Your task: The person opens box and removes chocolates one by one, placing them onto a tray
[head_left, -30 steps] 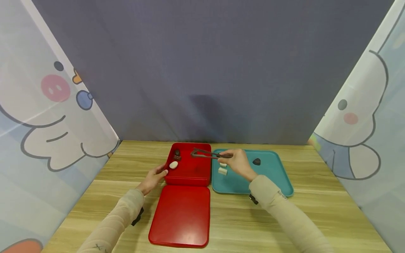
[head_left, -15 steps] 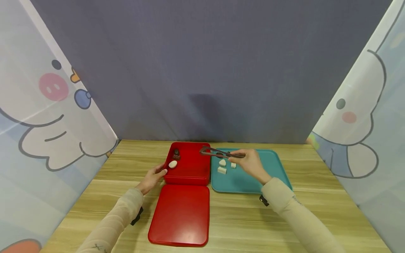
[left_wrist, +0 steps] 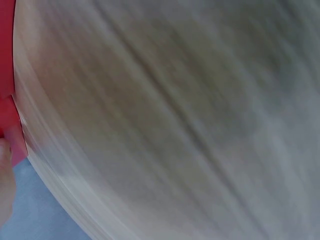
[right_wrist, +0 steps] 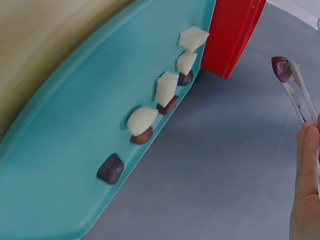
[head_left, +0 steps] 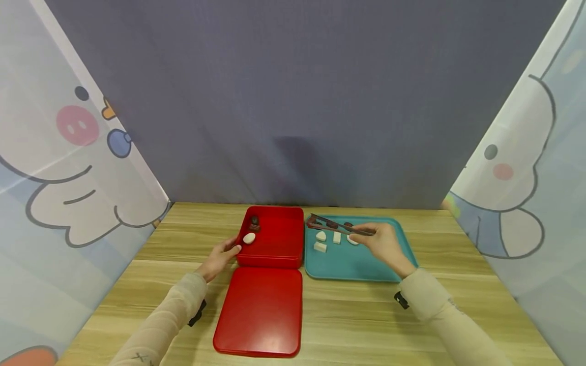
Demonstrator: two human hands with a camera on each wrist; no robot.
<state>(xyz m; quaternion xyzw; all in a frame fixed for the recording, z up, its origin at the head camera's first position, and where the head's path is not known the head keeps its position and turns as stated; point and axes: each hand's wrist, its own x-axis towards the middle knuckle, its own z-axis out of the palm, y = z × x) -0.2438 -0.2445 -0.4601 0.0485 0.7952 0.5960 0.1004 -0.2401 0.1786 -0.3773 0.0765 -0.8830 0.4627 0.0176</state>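
My left hand (head_left: 218, 260) holds the front left corner of an open red box (head_left: 270, 261), thumb at the rim. Inside lie a white egg-shaped piece (head_left: 249, 238) and two dark chocolate-like pieces (head_left: 254, 220). My right hand (head_left: 383, 246) pinches a pair of tongs (right_wrist: 306, 100) over the teal tray (head_left: 352, 272), tips pointing left near the box. The tips look brown in the right wrist view; I cannot tell whether a piece sits between them. White pieces (right_wrist: 166, 89) and dark brown pieces (right_wrist: 110, 168) lie along the tray's far side, partly covered by tongs and hand in the head view.
A red lid (head_left: 258, 311) lies flat on the wooden table (head_left: 352, 325) in front of the box. Box and tray stand side by side. A grey curtain (head_left: 297, 101) hangs behind, with printed cartoon cloths (head_left: 508, 203) at both sides.
The right hand with the tongs has moved right, from over the red box to over the teal tray. More white and dark pieces show there now. The left hand stays at the box.
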